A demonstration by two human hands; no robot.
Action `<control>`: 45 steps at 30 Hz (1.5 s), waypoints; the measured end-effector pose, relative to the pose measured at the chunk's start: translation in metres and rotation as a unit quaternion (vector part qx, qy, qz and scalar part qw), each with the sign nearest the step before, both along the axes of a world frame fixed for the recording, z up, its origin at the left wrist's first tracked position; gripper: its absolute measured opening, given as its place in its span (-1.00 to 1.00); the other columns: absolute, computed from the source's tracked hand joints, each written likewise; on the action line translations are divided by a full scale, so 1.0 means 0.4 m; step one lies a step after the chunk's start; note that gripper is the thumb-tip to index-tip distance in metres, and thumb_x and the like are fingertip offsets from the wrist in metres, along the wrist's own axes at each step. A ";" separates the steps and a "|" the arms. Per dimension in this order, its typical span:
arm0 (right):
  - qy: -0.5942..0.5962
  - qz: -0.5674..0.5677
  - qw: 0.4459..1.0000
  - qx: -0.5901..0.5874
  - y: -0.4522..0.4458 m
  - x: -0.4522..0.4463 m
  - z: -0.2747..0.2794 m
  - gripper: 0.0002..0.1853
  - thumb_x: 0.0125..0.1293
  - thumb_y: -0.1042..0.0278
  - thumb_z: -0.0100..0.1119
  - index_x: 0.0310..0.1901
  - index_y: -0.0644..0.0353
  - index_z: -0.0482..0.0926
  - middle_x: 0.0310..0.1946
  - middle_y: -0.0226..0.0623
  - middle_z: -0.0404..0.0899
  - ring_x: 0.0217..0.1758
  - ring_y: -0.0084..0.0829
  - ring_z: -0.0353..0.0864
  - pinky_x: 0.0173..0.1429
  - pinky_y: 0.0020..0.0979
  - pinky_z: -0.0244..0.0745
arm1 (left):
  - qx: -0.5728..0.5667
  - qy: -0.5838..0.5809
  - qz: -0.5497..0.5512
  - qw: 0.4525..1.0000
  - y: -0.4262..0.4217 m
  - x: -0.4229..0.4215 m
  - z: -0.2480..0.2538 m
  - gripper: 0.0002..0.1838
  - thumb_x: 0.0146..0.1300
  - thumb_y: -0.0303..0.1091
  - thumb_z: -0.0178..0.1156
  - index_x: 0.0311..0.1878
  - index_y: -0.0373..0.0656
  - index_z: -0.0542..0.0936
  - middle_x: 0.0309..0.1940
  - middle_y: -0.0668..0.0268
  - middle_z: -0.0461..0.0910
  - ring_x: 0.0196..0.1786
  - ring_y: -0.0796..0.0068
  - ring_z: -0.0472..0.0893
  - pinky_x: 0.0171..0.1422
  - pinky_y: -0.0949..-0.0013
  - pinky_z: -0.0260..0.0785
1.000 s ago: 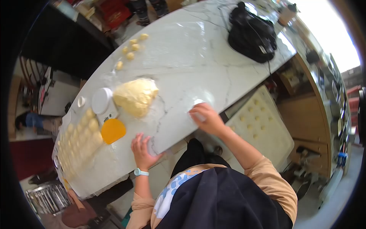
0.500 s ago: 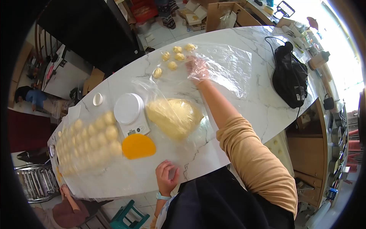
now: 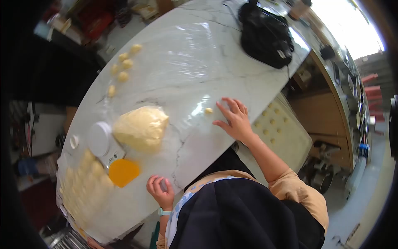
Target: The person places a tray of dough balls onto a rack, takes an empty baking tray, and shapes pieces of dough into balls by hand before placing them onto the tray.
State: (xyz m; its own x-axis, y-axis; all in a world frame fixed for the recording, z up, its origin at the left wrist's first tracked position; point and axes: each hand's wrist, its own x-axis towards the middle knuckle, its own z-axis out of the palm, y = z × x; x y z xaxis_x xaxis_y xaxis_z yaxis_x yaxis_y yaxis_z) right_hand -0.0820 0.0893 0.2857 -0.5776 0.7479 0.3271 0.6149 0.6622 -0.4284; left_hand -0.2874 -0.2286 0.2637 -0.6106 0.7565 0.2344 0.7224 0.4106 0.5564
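My right hand [image 3: 234, 119] hovers over or rests on the near edge of the marble table, fingers spread, nothing in it. Just left of its fingertips lies a small piece of dough [image 3: 208, 111]. My left hand [image 3: 160, 191] is at the table edge farther left, empty, fingers loosely bent and thumb apart. A large lump of dough [image 3: 143, 126] lies between the hands and the far side, with clear plastic about it. Beyond it, several small dough lumps [image 3: 127, 64] sit beside a clear plastic sheet [image 3: 182, 54].
A white kitchen scale [image 3: 99, 139] and an orange dough scraper [image 3: 124, 172] stand left of the big dough. Plastic covers rows of dough balls [image 3: 83, 186]. A black bag [image 3: 267, 35] lies at the right. Below the edge is a tray [image 3: 290, 143] with small dough rounds.
My right hand has drawn back from the plastic sheet toward the near table edge and shows spread fingers. The small dough piece beside it is newly visible. The view has turned right.
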 end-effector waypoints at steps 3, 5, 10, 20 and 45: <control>0.054 -0.098 0.993 -0.022 0.024 0.103 -0.003 -0.57 0.19 0.17 0.41 0.08 0.10 0.64 0.13 -0.27 0.56 0.27 -0.16 0.43 0.40 -0.12 0.17 | -0.016 0.031 -0.014 0.999 -0.003 -0.002 -0.008 -0.85 0.28 -0.41 0.19 -0.12 -0.20 0.52 0.01 0.12 0.46 0.14 0.04 0.43 0.28 0.01 0.23; 0.125 -0.148 0.981 0.000 0.036 0.243 -0.013 -0.59 0.20 0.17 0.41 0.06 0.12 0.64 0.08 -0.24 0.59 0.21 -0.16 0.49 0.37 -0.15 0.24 | -0.010 0.058 -0.032 0.998 -0.010 -0.012 -0.023 -0.86 0.30 -0.43 0.15 -0.11 -0.22 0.50 0.02 0.09 0.45 0.14 0.03 0.42 0.28 0.01 0.23; 0.214 -0.562 0.784 -0.156 -0.076 0.837 -0.376 -0.67 0.22 0.26 0.37 -0.03 0.21 0.64 -0.12 -0.15 0.68 -0.08 -0.24 0.67 0.05 -0.29 0.54 | -0.026 0.132 -0.075 0.988 -0.005 -0.035 -0.033 -0.87 0.39 -0.41 0.06 -0.10 -0.27 0.46 -0.01 0.05 0.42 0.13 0.03 0.40 0.27 0.01 0.22; -0.063 -0.589 0.751 -0.290 -0.426 0.987 -0.747 -0.58 0.03 0.25 0.46 -0.04 0.14 0.64 -0.27 -0.16 0.61 -0.12 -0.13 0.65 0.08 -0.15 0.56 | -0.095 0.196 -0.081 0.973 0.007 -0.015 -0.017 -0.81 0.47 -0.37 -0.04 -0.08 -0.33 0.40 0.01 -0.05 0.34 0.15 -0.05 0.33 0.26 -0.03 0.16; 0.165 0.059 0.974 -0.145 0.071 -0.115 -0.007 -0.71 0.21 0.36 0.37 -0.03 0.15 0.62 -0.04 -0.27 0.58 -0.11 -0.24 0.63 -0.03 -0.26 0.54 | -0.002 -0.029 -0.031 0.999 -0.034 -0.018 0.006 -0.84 0.21 -0.37 0.29 -0.22 -0.18 0.52 -0.01 0.15 0.47 0.22 0.01 0.45 0.27 0.05 0.29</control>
